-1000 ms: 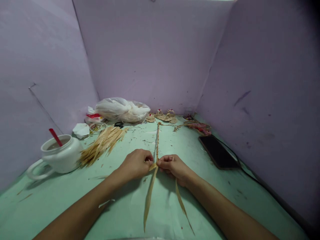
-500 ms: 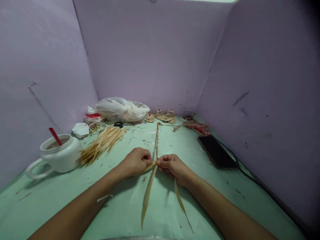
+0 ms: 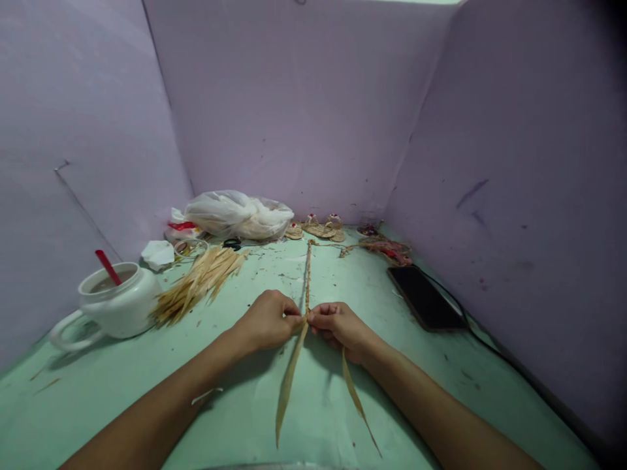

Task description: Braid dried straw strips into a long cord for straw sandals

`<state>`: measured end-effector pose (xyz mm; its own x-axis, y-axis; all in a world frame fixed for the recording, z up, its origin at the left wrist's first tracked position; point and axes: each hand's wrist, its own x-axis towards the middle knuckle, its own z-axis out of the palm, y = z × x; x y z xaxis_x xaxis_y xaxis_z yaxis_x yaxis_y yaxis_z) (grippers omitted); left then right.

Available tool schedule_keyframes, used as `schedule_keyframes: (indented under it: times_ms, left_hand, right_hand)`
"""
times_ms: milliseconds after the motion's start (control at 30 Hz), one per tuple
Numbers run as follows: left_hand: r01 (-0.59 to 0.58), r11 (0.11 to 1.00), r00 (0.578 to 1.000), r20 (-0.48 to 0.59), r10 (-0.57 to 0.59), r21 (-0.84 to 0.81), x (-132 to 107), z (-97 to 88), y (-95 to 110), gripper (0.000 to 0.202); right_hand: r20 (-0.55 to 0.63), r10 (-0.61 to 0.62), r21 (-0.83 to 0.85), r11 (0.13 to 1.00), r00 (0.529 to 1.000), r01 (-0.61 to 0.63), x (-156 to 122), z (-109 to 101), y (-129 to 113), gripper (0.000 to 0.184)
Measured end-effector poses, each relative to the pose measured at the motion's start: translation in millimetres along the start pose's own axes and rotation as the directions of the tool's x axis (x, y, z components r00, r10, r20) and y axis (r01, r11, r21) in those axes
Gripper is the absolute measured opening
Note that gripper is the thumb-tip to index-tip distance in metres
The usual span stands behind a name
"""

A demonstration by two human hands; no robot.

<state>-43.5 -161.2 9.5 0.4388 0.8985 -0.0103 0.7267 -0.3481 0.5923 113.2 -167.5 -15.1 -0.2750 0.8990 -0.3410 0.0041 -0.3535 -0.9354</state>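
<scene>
Plaiting at the near end of the braid (image 3: pixel 308 274)

Taking the meeting point of the two pinches as the clock's centre, find the braid running away along twelve o'clock, narrow and nearly straight, with a far tip toward the back of the green worktop (image 3: pixel 235 418). Busy, to judge by the layout, with crossing and tightening flat straw-coloured lengths into another turn of plait.

Pinching from three o'clock with the right hand (image 3: pixel 343 328), with thumb and forefinger pressed tight on the braid's near end and the other fingers curled in. Meeting that grip from nine o'clock with the left hand (image 3: pixel 272 320), likewise with no visible gap between thumb and fingertip, just beside the same spot; probably gripping a further length there, too hidden to tell exactly. Note a broad strip (image 3: pixel 290 388) hanging loose from the join between six and seven o'clock, and a thinner strip (image 3: pixel 355 398) trailing from under the right hand toward five.

Calling next, in all likelihood, for a steady right pinch at the crossing, a gentle leftward pull to snug the turn without splitting the fibre, then a pick-up of the broad strip.

See also, at ten o'clock, a bundle of dry strips (image 3: pixel 200 284) close beside a white mug (image 3: pixel 127 307) at nine, and, just short of three, a dark phone (image 3: pixel 426 297).
</scene>
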Motion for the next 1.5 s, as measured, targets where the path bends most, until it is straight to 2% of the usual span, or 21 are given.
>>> schedule_keyframes:
  times_ms: [133, 233, 400, 500, 600, 733, 867, 1033, 1200, 1267, 1333, 1433, 1500]
  left_hand:
    - [-0.034, 0.999, 0.999, 0.008, 0.034, -0.012, 0.6, 0.9, -0.4, 0.025]
    - [-0.056, 0.997, 0.998, 0.003, 0.057, -0.053, 4.3, 4.0, -8.1, 0.024]
    - [0.015, 0.982, 0.999, 0.033, -0.009, -0.187, 11.0, 10.8, -19.8, 0.022]
    - [0.034, 0.979, 0.997, -0.061, -0.048, -0.203, 9.8, 13.3, -14.0, 0.019]
    - [0.042, 0.993, 0.988, -0.145, -0.058, -0.115, 4.5, 13.6, -1.6, 0.02]
    - [-0.018, 0.996, 0.996, -0.085, 0.011, -0.083, -1.1, 12.6, 7.9, 0.029]
    - [-0.066, 0.994, 0.998, -0.029, 0.064, -0.092, -0.6, 10.9, 4.2, 0.03]
    - [-0.007, 0.999, 0.999, -0.031, 0.006, -0.053, 1.9, 1.7, -3.0, 0.028]
    - [0.019, 0.99, 1.0, 0.007, -0.018, -0.141, 2.4, 0.9, -4.9, 0.023]
    - [0.051, 0.97, 0.999, 0.026, -0.046, -0.237, 2.9, 2.6, -5.3, 0.021]
    - [0.15, 0.919, 0.988, 0.093, -0.124, -0.364, 4.0, 3.1, -6.6, 0.021]
    - [0.364, 0.783, 0.926, 0.282, -0.249, -0.505, 6.3, 2.0, -9.6, 0.022]
    - [0.442, 0.704, 0.892, 0.358, -0.277, -0.556, 7.3, 2.0, -10.2, 0.024]
  right_hand:
    - [0.002, -0.006, 0.007, 1.0, 1.0, 0.006, 0.6, 0.6, 0.2, 0.017]
    - [0.002, -0.003, 0.006, 1.0, 1.0, 0.003, 0.2, 0.7, 0.1, 0.019]
    - [0.011, -0.012, 0.026, 1.0, 1.0, 0.012, -0.9, 0.5, -0.4, 0.021]
    - [-0.002, -0.025, 0.021, 0.999, 1.0, 0.025, -0.6, 0.9, -0.1, 0.02]
    - [-0.018, -0.023, 0.016, 1.0, 1.0, 0.023, -0.3, 1.5, 0.2, 0.018]
    - [-0.027, -0.015, 0.025, 1.0, 1.0, 0.015, -1.2, 1.9, -0.2, 0.019]
    - [-0.033, -0.011, 0.008, 1.0, 0.999, 0.011, -1.9, 2.2, -0.9, 0.018]
    - [-0.025, -0.012, 0.001, 1.0, 1.0, 0.012, -0.9, 2.3, -0.6, 0.019]
    - [-0.022, -0.019, 0.001, 1.0, 1.0, 0.019, -0.2, 1.5, 0.3, 0.018]
    - [-0.01, -0.025, 0.018, 1.0, 1.0, 0.025, -0.2, 1.1, 0.6, 0.018]
    - [0.007, -0.027, 0.029, 0.999, 1.0, 0.027, -0.4, 0.9, 0.5, 0.02]
    - [0.001, -0.021, 0.022, 1.0, 1.0, 0.021, -1.0, 1.1, -0.1, 0.02]
    - [-0.013, -0.019, 0.023, 1.0, 1.0, 0.02, -1.1, 1.6, -0.4, 0.019]
